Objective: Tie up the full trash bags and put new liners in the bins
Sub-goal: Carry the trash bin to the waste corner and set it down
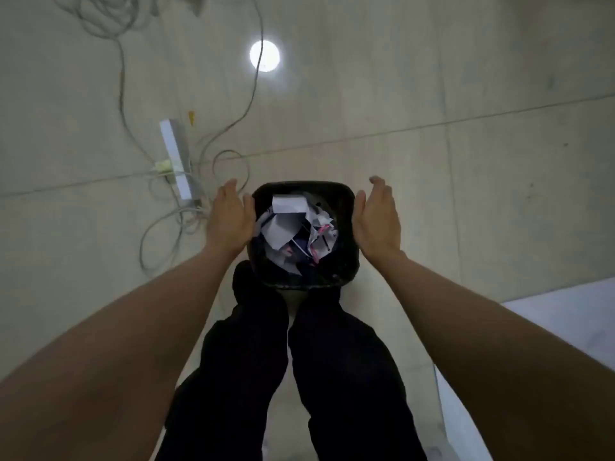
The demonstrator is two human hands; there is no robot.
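The bin [303, 234] stands on the floor [466, 94] at the centre of the frame, just ahead of the person's dark-trousered legs [293, 361]. It is lined with a black bag [346, 257] and filled with crumpled paper [293, 224].

The left hand [231, 221] is at the bin's left edge and the right hand [377, 221] at its right edge, palms turned inward. The fingers of both are straight and released, grasping nothing; whether they touch the rim is hard to tell.

The step looks like gathering the bag's mouth. It would go best by peeling the liner's edge off the rim on both sides at once, drawing it up and inward evenly so no paper spills, then twisting before knotting.

The floor is pale and tiled, with a bright round reflection of a lamp [264, 55] in the upper centre. At left lie a white power strip [178, 161] and loose cables [159, 234]. A pale raised edge [549, 344] shows at lower right.
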